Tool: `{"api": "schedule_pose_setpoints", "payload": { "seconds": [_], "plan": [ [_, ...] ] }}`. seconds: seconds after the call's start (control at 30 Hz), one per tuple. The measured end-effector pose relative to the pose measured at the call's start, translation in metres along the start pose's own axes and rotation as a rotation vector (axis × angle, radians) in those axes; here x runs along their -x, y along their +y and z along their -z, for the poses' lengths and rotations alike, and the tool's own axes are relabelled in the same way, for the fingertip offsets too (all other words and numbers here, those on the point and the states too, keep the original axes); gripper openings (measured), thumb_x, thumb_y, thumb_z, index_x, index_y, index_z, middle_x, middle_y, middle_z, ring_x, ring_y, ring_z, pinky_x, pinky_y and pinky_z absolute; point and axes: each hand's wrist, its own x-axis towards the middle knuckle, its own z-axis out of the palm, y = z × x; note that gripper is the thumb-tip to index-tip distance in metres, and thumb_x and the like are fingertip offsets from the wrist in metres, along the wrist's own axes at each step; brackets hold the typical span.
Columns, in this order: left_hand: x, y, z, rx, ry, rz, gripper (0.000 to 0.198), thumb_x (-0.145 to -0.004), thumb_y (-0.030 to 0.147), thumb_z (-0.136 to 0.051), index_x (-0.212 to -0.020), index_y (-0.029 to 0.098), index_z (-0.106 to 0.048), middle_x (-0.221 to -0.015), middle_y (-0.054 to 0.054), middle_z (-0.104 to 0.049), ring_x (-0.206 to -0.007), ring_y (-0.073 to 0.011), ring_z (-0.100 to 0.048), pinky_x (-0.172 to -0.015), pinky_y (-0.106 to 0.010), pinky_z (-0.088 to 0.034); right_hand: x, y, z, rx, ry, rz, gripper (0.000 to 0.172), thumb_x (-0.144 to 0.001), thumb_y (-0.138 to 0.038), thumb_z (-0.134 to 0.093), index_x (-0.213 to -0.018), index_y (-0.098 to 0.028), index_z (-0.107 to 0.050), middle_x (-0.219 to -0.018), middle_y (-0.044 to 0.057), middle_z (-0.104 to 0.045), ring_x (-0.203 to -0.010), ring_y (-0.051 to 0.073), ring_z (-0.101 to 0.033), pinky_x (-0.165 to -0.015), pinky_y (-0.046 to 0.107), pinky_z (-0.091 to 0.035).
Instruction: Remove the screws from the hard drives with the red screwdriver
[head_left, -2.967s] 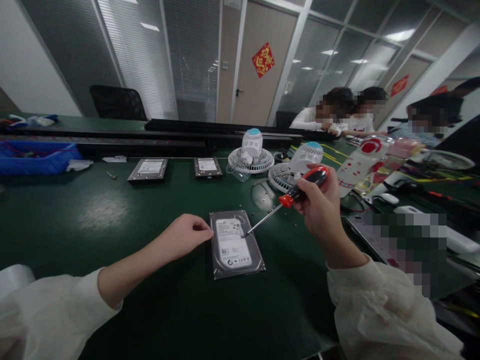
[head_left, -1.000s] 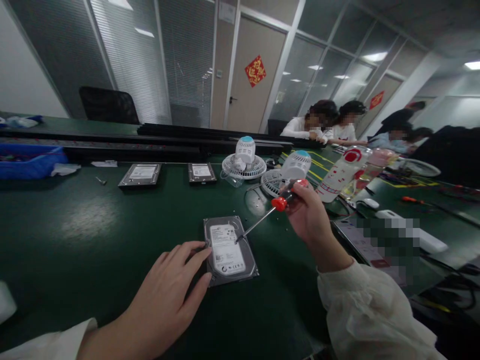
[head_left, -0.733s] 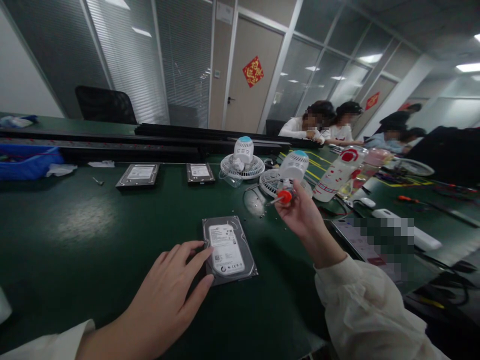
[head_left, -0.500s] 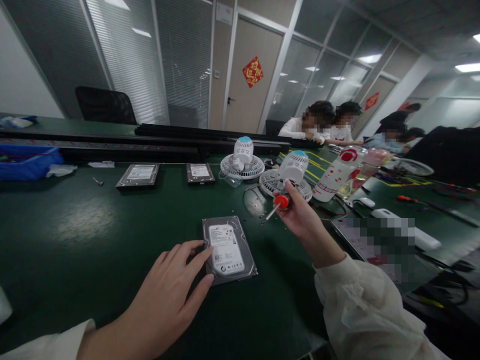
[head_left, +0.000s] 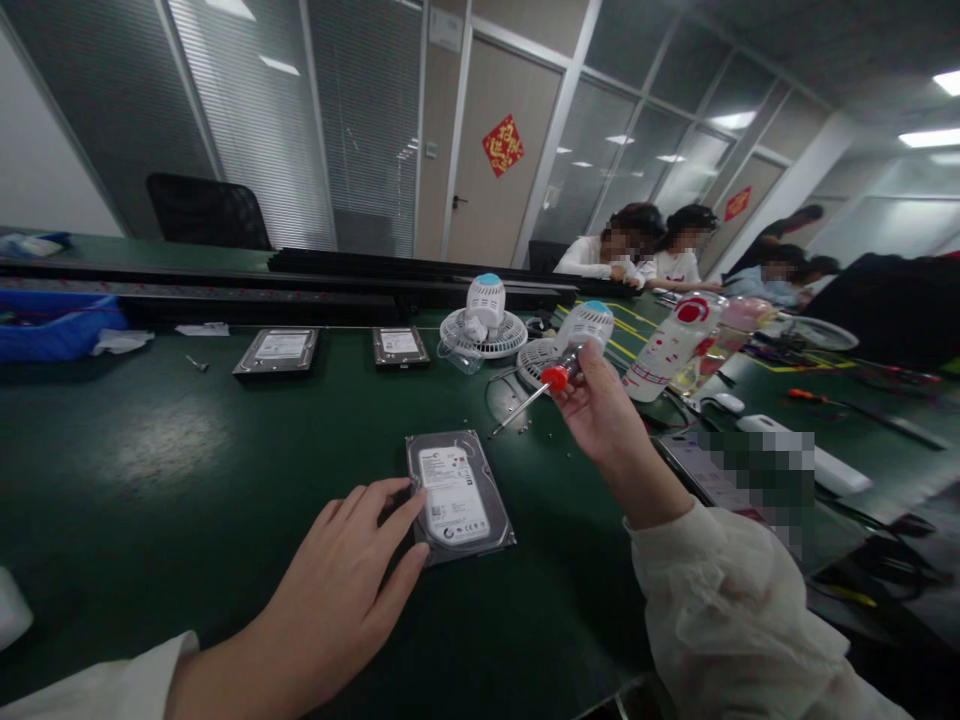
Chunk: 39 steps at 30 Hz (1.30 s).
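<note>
1. The left hand [head_left: 330,585] lies at the left side of the hard drive [head_left: 457,500], palm down, fingertips touching its edge and label; its grip is spread apart, with the thumb near the drive's lower left corner.
2. The right hand [head_left: 604,420] has its grip clamped on the dark handle of the screwdriver [head_left: 556,378], just below the red collar's level on the far side of the drive.
3. The screwdriver's shaft slants down and to the left, its tip near the drive's upper right corner; whether the tip touches anything, I cannot tell.
4. The hard drive lies flat on the green surface [head_left: 180,540], label up, between the 2 hands.
5. A few small metal bits [head_left: 523,430] lie scattered beyond the drive, near the screwdriver's tip.
6. Farther back are 2 more drives: a larger drive [head_left: 277,351] and, to its right, a smaller drive [head_left: 400,346].
7. 2 white fans sit cage down: the left fan [head_left: 486,303] and the right fan [head_left: 589,325], partly behind the right hand.
8. A red-and-white bottle [head_left: 667,350] leans at the right; a blue bin [head_left: 60,340] stands far left.
</note>
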Motion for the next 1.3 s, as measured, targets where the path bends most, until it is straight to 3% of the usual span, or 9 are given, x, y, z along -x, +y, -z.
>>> {"api": "schedule_pose_setpoints", "payload": {
  "seconds": [0.2, 0.3, 0.37, 0.47, 0.6, 0.77, 1.0, 1.3],
  "plan": [
    [0.002, 0.002, 0.001, -0.036, -0.001, -0.005, 0.049, -0.101, 0.045, -0.035, -0.143, 0.026, -0.052, -0.142, -0.012, -0.054, -0.123, -0.0318, -0.055, -0.097, -0.057, -0.050, 0.000, -0.007, -0.040, 0.067, -0.097, 0.067, 0.055, -0.055, -0.047, -0.090, -0.087, -0.021, -0.055, -0.062, -0.011, -0.058, -0.045, 0.001, -0.050, -0.044, 0.014, -0.048],
    [0.001, 0.002, 0.000, -0.053, 0.014, -0.022, 0.049, -0.101, 0.044, -0.035, -0.143, 0.025, -0.053, -0.141, -0.013, -0.054, -0.122, -0.0317, -0.055, -0.096, -0.056, -0.051, 0.006, -0.006, -0.059, 0.155, -0.210, 0.253, 0.052, -0.063, -0.046, -0.086, -0.096, -0.026, -0.052, -0.068, -0.010, -0.060, -0.048, 0.004, -0.054, -0.040, 0.016, -0.045],
    [0.001, 0.002, 0.000, -0.059, 0.025, -0.029, 0.048, -0.102, 0.043, -0.035, -0.143, 0.025, -0.053, -0.142, -0.012, -0.054, -0.121, -0.0312, -0.056, -0.095, -0.055, -0.051, 0.015, -0.002, -0.066, 0.183, -0.263, 0.371, 0.042, -0.071, -0.040, -0.081, -0.099, -0.028, -0.052, -0.076, -0.008, -0.063, -0.055, 0.006, -0.060, -0.045, 0.017, -0.048],
    [0.001, 0.003, 0.000, -0.067, 0.025, -0.025, 0.048, -0.102, 0.043, -0.036, -0.142, 0.025, -0.053, -0.143, -0.013, -0.053, -0.122, -0.0310, -0.055, -0.096, -0.055, -0.051, 0.028, 0.002, -0.068, 0.190, -0.237, 0.545, 0.029, -0.079, -0.031, -0.075, -0.101, -0.030, -0.054, -0.082, -0.006, -0.063, -0.064, 0.007, -0.063, -0.057, 0.019, -0.054],
    [0.001, 0.004, 0.002, -0.056, 0.004, -0.030, 0.048, -0.102, 0.043, -0.036, -0.144, 0.024, -0.051, -0.143, -0.013, -0.052, -0.122, -0.0310, -0.055, -0.096, -0.054, -0.051, 0.034, 0.002, -0.070, 0.223, -0.260, 0.687, 0.029, -0.083, -0.025, -0.072, -0.105, -0.036, -0.057, -0.093, -0.005, -0.061, -0.078, 0.008, -0.064, -0.067, 0.019, -0.055],
    [0.001, 0.003, 0.002, -0.057, 0.015, -0.031, 0.047, -0.102, 0.041, -0.038, -0.144, 0.025, -0.050, -0.144, -0.012, -0.052, -0.123, -0.0316, -0.054, -0.097, -0.055, -0.050, 0.031, 0.005, -0.078, 0.320, -0.382, 0.727, 0.036, -0.086, -0.024, -0.068, -0.115, -0.037, -0.053, -0.103, -0.004, -0.058, -0.077, 0.006, -0.058, -0.063, 0.017, -0.054],
    [-0.001, 0.005, 0.002, -0.057, 0.017, -0.042, 0.047, -0.102, 0.038, -0.038, -0.144, 0.022, -0.051, -0.142, -0.014, -0.053, -0.120, -0.0317, -0.055, -0.095, -0.055, -0.051, 0.032, 0.021, -0.086, 0.389, -0.496, 0.702, 0.040, -0.086, -0.031, -0.068, -0.120, -0.036, -0.047, -0.101, -0.003, -0.056, -0.073, 0.008, -0.055, -0.057, 0.020, -0.053],
    [0.000, 0.005, 0.002, -0.066, 0.024, -0.052, 0.046, -0.102, 0.039, -0.038, -0.143, 0.022, -0.051, -0.141, -0.014, -0.054, -0.119, -0.0310, -0.055, -0.094, -0.053, -0.051, 0.033, 0.033, -0.084, 0.414, -0.529, 0.692, 0.042, -0.087, -0.031, -0.068, -0.121, -0.036, -0.045, -0.101, -0.003, -0.057, -0.075, 0.010, -0.057, -0.060, 0.023, -0.055]
  ]
}}
